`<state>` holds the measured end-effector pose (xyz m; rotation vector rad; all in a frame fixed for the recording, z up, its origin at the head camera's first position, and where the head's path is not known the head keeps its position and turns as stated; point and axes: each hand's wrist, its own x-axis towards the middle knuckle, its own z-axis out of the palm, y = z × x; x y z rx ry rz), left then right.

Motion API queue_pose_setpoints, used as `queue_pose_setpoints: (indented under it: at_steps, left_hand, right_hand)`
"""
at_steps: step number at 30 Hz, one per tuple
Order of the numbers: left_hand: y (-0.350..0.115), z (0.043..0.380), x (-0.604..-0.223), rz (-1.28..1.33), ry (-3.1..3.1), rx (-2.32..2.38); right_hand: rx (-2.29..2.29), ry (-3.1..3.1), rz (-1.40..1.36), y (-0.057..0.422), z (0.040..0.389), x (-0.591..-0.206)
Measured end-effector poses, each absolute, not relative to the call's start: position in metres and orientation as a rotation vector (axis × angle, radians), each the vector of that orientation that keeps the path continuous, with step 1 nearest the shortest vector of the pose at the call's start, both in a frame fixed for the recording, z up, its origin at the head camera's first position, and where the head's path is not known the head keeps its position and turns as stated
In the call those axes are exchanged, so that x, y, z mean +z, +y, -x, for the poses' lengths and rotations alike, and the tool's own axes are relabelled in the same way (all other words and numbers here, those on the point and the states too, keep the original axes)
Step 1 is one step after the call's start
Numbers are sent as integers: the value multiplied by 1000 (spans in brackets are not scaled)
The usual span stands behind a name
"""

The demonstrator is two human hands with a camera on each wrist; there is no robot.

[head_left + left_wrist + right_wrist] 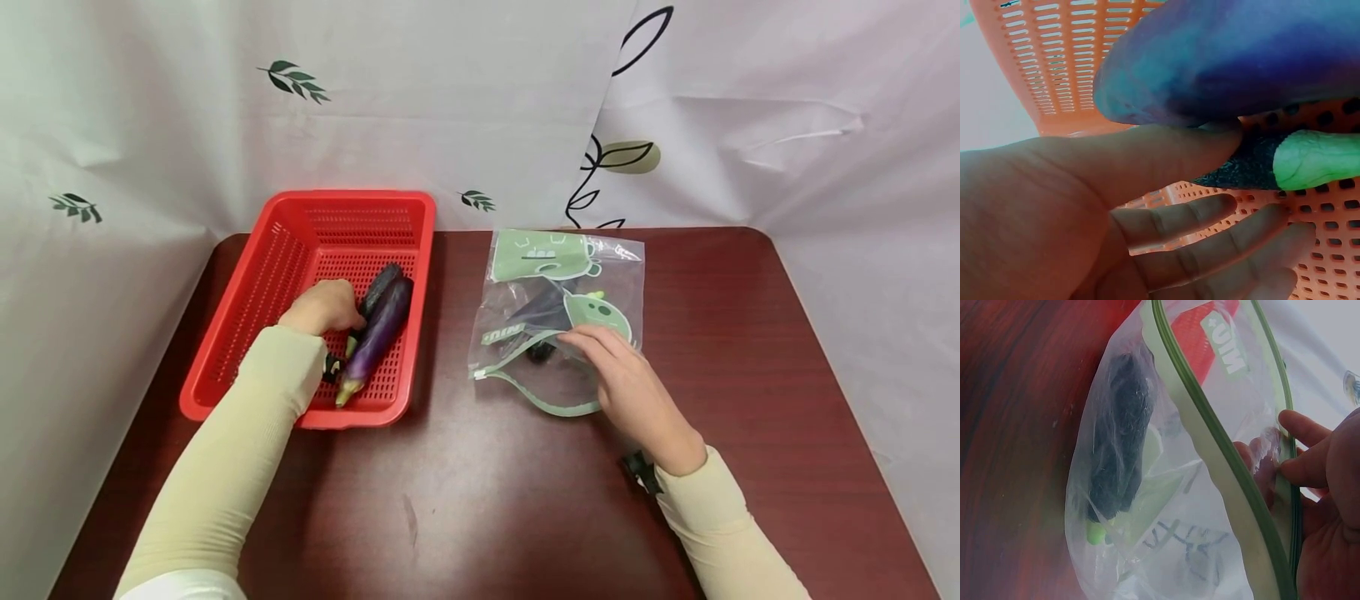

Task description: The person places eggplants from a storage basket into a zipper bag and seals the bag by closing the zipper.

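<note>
My left hand [322, 307] is inside the red basket [352, 197], beside a purple eggplant [384, 329] and a dark, rough-skinned vegetable [380, 286] with a light green end. In the left wrist view, the thumb [1172, 153] lies just under the eggplant and over part of the dark vegetable; the other fingers stretch out below, apart from the thumb. My right hand [637, 400] pinches the rim of a clear zip bag [558, 410] with green edging, its mouth apart. Inside the bag lies another dark vegetable [1119, 437] with a light green end.
The basket stands at the back left of the dark red wooden table [450, 500], the bag to its right. A white printed cloth [450, 100] hangs behind the table and at its sides. A black strap piece [641, 471] shows at my right wrist.
</note>
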<state>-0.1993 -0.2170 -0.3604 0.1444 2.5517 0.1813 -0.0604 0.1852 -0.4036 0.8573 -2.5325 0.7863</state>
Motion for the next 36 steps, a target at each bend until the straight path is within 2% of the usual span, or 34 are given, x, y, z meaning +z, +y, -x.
queue_pose_setpoints:
  at_steps: [36]
  left_hand:
    - [-215,201,-360,-222,2566,188]
  right_hand:
    - [780,-2541,-846,185,61,-403]
